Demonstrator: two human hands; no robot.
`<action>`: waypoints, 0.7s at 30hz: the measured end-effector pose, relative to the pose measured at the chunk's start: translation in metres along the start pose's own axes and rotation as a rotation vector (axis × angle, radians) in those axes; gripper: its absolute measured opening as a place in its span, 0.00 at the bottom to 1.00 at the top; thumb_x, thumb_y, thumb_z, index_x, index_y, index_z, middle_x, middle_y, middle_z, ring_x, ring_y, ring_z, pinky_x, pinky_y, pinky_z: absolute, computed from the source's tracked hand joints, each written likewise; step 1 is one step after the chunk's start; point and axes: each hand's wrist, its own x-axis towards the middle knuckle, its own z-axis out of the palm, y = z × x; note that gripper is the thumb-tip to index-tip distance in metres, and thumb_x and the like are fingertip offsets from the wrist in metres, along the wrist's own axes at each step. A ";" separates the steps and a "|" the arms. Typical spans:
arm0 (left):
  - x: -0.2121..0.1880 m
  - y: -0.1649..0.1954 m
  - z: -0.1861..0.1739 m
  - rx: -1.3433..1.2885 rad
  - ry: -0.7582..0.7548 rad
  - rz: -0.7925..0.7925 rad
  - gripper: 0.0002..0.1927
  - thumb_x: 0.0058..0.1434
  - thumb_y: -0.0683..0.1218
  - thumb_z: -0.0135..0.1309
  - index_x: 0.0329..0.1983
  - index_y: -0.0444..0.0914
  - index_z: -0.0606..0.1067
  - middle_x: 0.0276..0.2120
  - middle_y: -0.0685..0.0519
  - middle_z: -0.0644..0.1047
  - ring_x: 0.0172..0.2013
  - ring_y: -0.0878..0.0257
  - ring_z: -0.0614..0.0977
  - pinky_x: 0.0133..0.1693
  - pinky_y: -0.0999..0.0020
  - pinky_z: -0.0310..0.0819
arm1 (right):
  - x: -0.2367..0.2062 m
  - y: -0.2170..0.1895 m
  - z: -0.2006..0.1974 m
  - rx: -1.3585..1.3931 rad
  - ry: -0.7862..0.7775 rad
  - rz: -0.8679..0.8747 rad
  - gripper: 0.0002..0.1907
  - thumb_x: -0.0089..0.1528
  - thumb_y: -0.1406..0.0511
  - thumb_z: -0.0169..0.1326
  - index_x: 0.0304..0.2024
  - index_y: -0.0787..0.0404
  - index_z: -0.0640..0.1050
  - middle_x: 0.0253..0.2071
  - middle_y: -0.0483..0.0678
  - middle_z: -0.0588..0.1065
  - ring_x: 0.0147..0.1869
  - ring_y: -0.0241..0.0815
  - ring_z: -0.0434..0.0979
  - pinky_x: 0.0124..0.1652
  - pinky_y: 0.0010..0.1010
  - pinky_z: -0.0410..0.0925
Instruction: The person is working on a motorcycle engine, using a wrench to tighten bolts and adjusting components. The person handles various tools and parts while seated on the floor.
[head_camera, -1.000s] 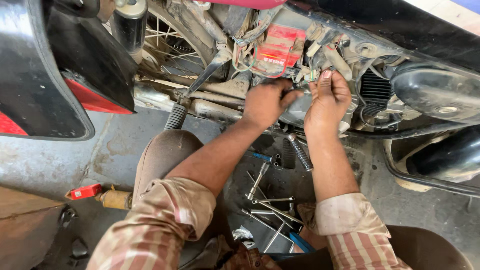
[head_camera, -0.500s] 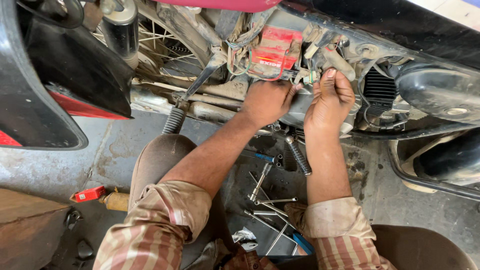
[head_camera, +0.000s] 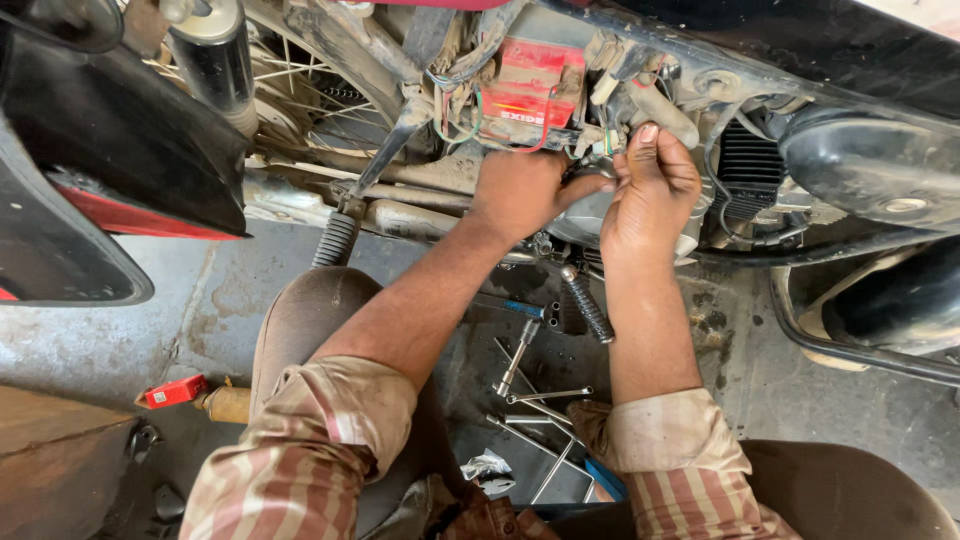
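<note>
Head view, both hands up at the motorcycle's side, just under the red battery (head_camera: 528, 85) at twelve o'clock. Left hand (head_camera: 520, 192) is clenched against the grey engine cover (head_camera: 585, 215); what it grips, I cannot tell. Right hand (head_camera: 650, 190) pinches a small connector (head_camera: 612, 140) on the wiring, thumb up. That piece looks light, stiff and brittle, the wires soft: best held by the plastic body, not the leads. Loose wrenches (head_camera: 535, 400) lie on the floor at six o'clock.
</note>
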 end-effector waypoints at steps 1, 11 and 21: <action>0.001 0.002 0.000 0.001 -0.014 -0.041 0.26 0.63 0.62 0.53 0.24 0.37 0.80 0.18 0.45 0.78 0.21 0.46 0.81 0.25 0.51 0.75 | 0.000 0.000 0.000 -0.006 -0.016 -0.013 0.05 0.68 0.67 0.62 0.44 0.64 0.83 0.38 0.43 0.79 0.41 0.32 0.74 0.45 0.28 0.69; -0.008 -0.008 0.008 0.008 -0.088 -0.002 0.19 0.63 0.58 0.55 0.32 0.38 0.80 0.25 0.44 0.80 0.27 0.45 0.83 0.30 0.50 0.77 | 0.000 -0.006 0.000 -0.007 0.038 0.068 0.06 0.66 0.66 0.63 0.43 0.62 0.82 0.38 0.41 0.78 0.41 0.32 0.75 0.47 0.29 0.72; -0.015 -0.008 0.038 -0.112 -0.007 -0.182 0.08 0.62 0.49 0.57 0.32 0.41 0.79 0.26 0.44 0.80 0.30 0.44 0.83 0.34 0.49 0.78 | -0.015 -0.016 0.000 -0.273 0.004 -0.042 0.09 0.72 0.64 0.56 0.47 0.64 0.80 0.39 0.45 0.78 0.39 0.34 0.77 0.43 0.29 0.73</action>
